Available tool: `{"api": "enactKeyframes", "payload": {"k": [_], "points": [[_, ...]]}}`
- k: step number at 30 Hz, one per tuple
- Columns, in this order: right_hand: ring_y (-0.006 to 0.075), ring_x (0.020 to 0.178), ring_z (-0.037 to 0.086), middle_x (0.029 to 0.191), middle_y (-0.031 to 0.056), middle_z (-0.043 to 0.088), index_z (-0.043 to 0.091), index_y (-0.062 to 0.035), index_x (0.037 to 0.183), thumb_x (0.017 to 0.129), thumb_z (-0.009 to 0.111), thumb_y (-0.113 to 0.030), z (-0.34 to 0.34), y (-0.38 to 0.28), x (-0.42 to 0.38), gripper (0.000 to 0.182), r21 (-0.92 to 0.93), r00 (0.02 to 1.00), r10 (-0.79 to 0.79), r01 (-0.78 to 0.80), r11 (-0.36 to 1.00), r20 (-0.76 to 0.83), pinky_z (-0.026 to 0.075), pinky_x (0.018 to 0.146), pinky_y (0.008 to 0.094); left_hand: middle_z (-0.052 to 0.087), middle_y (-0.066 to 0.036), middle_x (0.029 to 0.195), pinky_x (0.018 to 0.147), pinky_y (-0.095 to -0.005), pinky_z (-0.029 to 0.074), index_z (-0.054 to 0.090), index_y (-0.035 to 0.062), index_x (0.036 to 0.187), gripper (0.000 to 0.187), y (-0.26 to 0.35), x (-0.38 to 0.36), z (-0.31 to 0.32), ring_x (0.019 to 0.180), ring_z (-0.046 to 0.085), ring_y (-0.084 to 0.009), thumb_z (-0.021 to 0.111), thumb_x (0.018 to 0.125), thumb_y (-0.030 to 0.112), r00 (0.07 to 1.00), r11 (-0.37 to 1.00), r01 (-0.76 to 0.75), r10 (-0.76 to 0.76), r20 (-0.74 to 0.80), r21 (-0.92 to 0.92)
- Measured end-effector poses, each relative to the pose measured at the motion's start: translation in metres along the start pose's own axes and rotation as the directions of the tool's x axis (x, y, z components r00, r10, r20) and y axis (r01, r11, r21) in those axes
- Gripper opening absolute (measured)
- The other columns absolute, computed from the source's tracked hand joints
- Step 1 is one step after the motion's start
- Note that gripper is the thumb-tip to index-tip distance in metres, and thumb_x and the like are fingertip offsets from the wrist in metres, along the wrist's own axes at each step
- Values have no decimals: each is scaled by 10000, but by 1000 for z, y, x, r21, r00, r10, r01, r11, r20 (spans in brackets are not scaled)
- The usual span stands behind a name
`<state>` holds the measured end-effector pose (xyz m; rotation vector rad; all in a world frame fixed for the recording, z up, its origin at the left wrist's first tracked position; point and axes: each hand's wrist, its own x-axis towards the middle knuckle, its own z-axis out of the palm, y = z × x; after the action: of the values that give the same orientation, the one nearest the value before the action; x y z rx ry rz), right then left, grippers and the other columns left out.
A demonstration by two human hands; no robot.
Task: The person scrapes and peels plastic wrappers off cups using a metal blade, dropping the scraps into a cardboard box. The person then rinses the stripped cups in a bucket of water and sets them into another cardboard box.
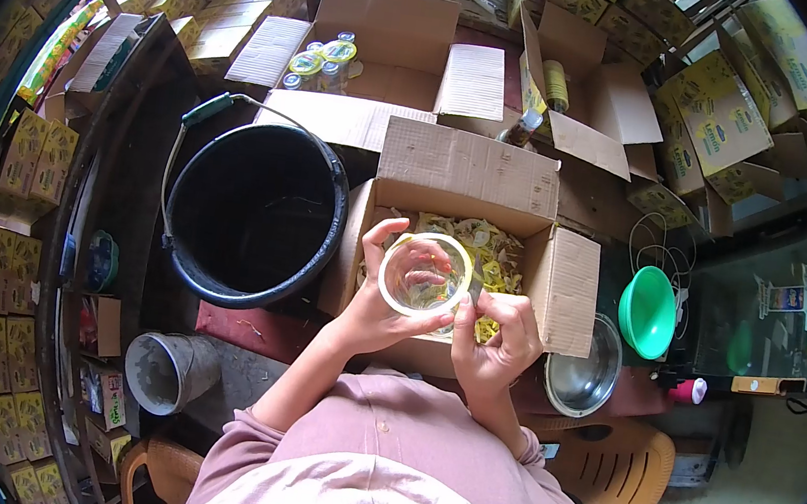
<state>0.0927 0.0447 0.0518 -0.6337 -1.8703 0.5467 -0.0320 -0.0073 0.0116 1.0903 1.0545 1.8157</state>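
A clear plastic cup (430,301) with a pale yellow rim is tilted so that its round mouth faces me. My left hand (373,299) is wrapped around its left side and underside, and fingers show through the clear wall. My right hand (501,340) is closed in a pinch against the right edge of the rim. A thin greyish sliver shows by those fingertips, too small to name. Both hands are above an open cardboard box (469,169), which holds yellow and whitish scraps (485,242).
To the left stands a black bucket (183,255) with a raised handle. A metal bowl (602,362) and a green bowl (648,312) lie to the right. Behind, another open carton (382,18) contains several clear cups (321,66). Stacked yellow cartons (15,255) line the left.
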Motion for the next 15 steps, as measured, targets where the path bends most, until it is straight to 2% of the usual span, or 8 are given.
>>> {"api": "enactKeyframes", "payload": {"k": [3,8,12,15], "points": [[187,616,589,706,92,580,606,-18,808,658,668,53,-1,1,-1,177,-20,1000,-16,16,1000,0,470,540,265,442,-100,1089,853,-322,445,78,117,1278,919,-1,-2,-1,1029,484,-174,751,656,52,1000,998,-6,5,19,60],[185,617,580,715,92,574,601,-13,809,653,653,55,-1,1,0,178,-45,999,-25,24,999,-19,461,543,264,439,-106,1089,873,-332,448,62,103,1287,954,-2,-4,-6,1037,485,-189,753,632,34,990,956,-91,58,127,279],[170,613,556,698,82,554,586,-3,788,650,626,64,-1,5,4,158,-12,1000,-23,23,1000,-13,433,530,248,441,-117,1092,894,-334,444,55,97,1289,973,2,-5,-5,1039,494,-204,752,615,18,988,957,-87,48,145,276],[166,613,550,695,78,551,585,-3,781,649,625,74,-3,6,6,159,48,1000,-8,7,999,20,429,532,245,439,-99,1115,873,-303,448,84,68,1302,965,14,-4,-7,1016,517,-169,743,602,-17,986,922,-109,54,156,371]]}}
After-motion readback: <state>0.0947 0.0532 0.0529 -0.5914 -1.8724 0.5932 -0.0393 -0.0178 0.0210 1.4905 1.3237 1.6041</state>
